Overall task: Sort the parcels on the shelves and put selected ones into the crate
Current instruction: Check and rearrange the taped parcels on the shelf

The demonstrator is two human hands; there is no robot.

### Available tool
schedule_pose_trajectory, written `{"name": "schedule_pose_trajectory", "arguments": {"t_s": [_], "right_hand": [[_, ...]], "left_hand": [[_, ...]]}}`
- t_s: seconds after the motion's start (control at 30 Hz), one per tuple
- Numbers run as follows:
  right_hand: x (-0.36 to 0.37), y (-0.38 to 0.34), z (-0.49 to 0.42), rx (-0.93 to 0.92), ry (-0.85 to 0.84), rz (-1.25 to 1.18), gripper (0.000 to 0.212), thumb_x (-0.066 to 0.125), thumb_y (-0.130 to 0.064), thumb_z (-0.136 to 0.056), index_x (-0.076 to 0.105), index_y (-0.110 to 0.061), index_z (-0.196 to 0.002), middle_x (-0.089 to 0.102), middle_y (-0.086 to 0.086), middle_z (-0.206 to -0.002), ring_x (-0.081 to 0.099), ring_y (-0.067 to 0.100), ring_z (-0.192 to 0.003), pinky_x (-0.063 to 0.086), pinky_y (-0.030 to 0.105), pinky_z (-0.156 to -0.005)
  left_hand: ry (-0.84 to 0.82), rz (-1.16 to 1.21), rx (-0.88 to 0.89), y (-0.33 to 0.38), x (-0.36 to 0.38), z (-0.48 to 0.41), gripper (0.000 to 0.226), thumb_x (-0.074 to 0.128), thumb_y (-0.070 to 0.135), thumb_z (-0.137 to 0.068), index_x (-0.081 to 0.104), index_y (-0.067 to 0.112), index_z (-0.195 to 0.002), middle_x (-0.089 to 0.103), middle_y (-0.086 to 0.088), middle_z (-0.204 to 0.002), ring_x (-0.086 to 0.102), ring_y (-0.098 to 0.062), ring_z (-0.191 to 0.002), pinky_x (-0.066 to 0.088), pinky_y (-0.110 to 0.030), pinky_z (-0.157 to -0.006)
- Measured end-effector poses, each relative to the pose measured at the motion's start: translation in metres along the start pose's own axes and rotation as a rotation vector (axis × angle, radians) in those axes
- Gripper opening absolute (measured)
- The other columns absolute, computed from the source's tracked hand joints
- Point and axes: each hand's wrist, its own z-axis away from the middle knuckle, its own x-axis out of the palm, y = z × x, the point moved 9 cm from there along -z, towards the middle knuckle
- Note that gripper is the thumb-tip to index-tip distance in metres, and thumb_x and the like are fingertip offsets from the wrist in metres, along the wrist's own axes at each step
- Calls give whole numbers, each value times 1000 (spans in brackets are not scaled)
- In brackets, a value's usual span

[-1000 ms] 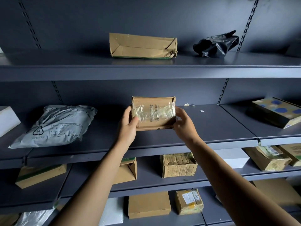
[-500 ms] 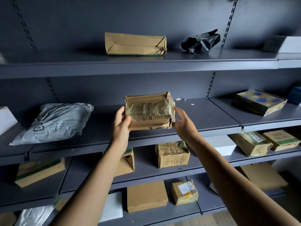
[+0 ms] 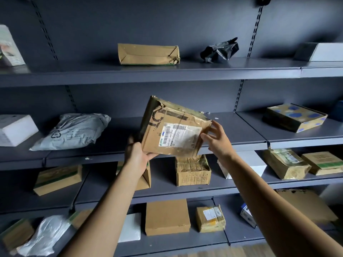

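A worn brown cardboard parcel (image 3: 172,127) with clear tape and a white shipping label is held tilted in front of the second shelf (image 3: 232,133). My left hand (image 3: 137,154) grips its lower left corner, thumb on the front and fingers behind. My right hand (image 3: 216,138) is at the parcel's right edge with fingers spread, touching it lightly. No crate is in view.
The top shelf carries a flat brown box (image 3: 148,53) and a black bag (image 3: 220,51). A grey mailer bag (image 3: 72,130) and a blue-dotted box (image 3: 295,116) lie on the second shelf. Several cardboard parcels fill the lower shelves (image 3: 193,172).
The parcel has been lifted off the shelf and turned so its labelled face shows. My right hand has loosened from a grip to spread fingers. The view shifted down and right.
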Motion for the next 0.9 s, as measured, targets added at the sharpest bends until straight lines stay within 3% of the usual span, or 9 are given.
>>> {"name": "schedule_pose_trajectory", "arguments": {"t_s": [0.03,0.13,0.23,0.33,0.5,0.57,0.67,0.77,0.9], "right_hand": [[-1,-3,1,-16,-1,-13,54,59,-7,-94,38,-12,-143,54,2,-127,56,19,-112,49,10,-63],[-2,-9,0,-57,9,-1,47,60,-6,-93,45,-9,-138,58,7,-129,61,24,-114,57,32,-83],[-4,-17,-2,-105,29,54,49,61,-9,-93,46,-16,-139,53,12,-133,64,25,-108,59,42,-84],[-5,-24,-4,-154,42,139,52,61,-11,-92,45,-22,-141,58,12,-128,63,25,-109,55,48,-91],[-6,-27,-7,-160,36,123,53,57,-9,-94,45,-25,-142,65,5,-124,63,21,-112,52,45,-97],[-6,-26,-7,-153,37,73,50,58,-12,-95,46,-26,-141,66,4,-122,65,20,-107,55,38,-91],[-2,-22,-4,-96,6,-46,52,60,-17,-96,42,-26,-143,62,6,-128,65,17,-102,57,31,-80],[-2,-27,-6,-100,-6,-92,61,64,-18,-94,34,-22,-146,45,3,-148,53,18,-123,50,39,-99],[-2,-32,-8,-118,-28,-86,67,72,-42,-78,48,-19,-136,56,4,-137,56,21,-123,49,51,-101]], "left_hand": [[1,-13,-5,-2,1,4,35,23,7,-102,51,8,-124,61,-16,-121,62,-30,-96,52,-45,-79],[-33,-23,-22,-6,6,13,31,27,24,-105,53,11,-119,65,-15,-103,65,-29,-89,57,-42,-70],[-71,-145,-25,-4,11,14,48,30,60,-98,50,25,-124,66,-10,-107,67,-29,-90,58,-44,-71],[-67,-343,8,0,10,11,71,29,75,-88,42,29,-139,61,-12,-125,65,-27,-96,57,-40,-70],[7,-613,46,7,3,10,79,21,81,-84,32,35,-148,39,-4,-150,52,-26,-122,50,-40,-94],[30,-632,69,10,2,12,78,20,80,-85,36,35,-146,40,-1,-150,53,-24,-116,47,-40,-99],[-7,-649,125,13,5,11,76,23,78,-86,39,31,-144,47,-3,-145,56,-22,-108,53,-41,-92],[-35,-666,120,6,7,11,75,35,73,-88,37,20,-141,47,-5,-134,56,-28,-113,57,-39,-82],[21,-562,125,3,5,11,70,45,60,-92,35,12,-142,46,-9,-130,58,-34,-114,56,-30,-62]]}}
